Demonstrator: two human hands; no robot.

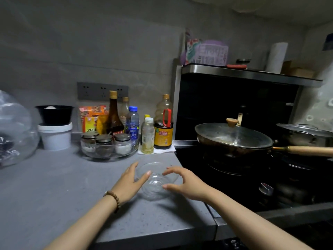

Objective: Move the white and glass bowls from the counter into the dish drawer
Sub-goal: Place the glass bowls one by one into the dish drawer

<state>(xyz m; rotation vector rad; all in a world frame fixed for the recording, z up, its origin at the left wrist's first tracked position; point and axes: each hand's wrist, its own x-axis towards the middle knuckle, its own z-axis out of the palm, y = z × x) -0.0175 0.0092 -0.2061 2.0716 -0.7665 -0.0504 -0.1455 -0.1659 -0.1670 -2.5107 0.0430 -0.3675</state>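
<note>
A clear glass bowl (pixel 156 179) sits on the grey counter (pixel 54 186) near the stove's edge. My left hand (pixel 131 179) is at its left rim, fingers spread and curved, thumb over the rim. My right hand (pixel 183 183) cups its right side, fingers apart around the rim. I cannot tell whether the fingers press the glass; the bowl rests on the counter. No white bowl and no dish drawer show in view.
Behind the bowl stand a glass tray of spice jars (pixel 110 145), several sauce and oil bottles (pixel 163 123) and a white tub with a black bowl on top (pixel 55 127). A lidded wok (pixel 234 139) sits on the black stove at right. A plastic bag (pixel 14 130) lies far left.
</note>
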